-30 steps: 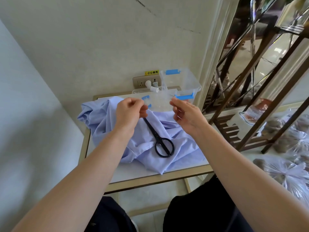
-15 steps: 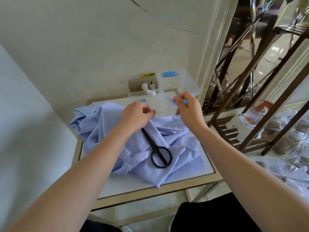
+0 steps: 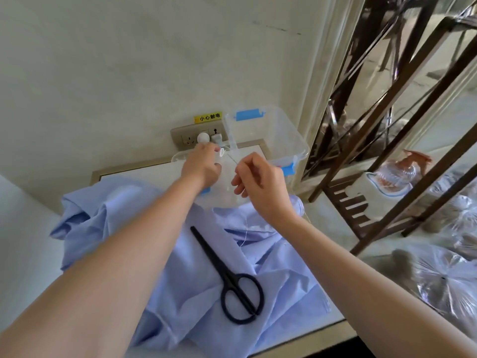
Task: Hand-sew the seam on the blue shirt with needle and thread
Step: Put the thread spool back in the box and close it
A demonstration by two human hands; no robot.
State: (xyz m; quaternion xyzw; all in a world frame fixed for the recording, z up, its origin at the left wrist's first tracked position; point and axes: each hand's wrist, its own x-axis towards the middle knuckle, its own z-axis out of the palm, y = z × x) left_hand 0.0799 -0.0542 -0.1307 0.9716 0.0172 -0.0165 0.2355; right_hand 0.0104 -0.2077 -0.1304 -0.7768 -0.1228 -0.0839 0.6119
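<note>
- Blue shirt (image 3: 185, 280): I see pale blue cloth lying crumpled in soft folds across the white table (image 3: 144, 174), from its left side to its near edge.
- Black scissors (image 3: 227, 277): these lie closed on the shirt, loops toward me.
- Left hand (image 3: 201, 166): held above the far edge of the shirt, fingers curled on what looks like a small white spool (image 3: 221, 151).
- Right hand (image 3: 260, 184): thumb and forefinger pinch a fine white thread (image 3: 231, 158), which runs from the spool to the fingertips. 1 loose strand hangs down to the cloth.
- Clear box (image 3: 284, 135): it stands just behind both hands, and its blue latches are partly covered by them.
- Hidden: my 2 forearms cover much of the shirt, so I cannot find the seam. Whatever the right fingertips hold besides thread is too small to tell.
</note>
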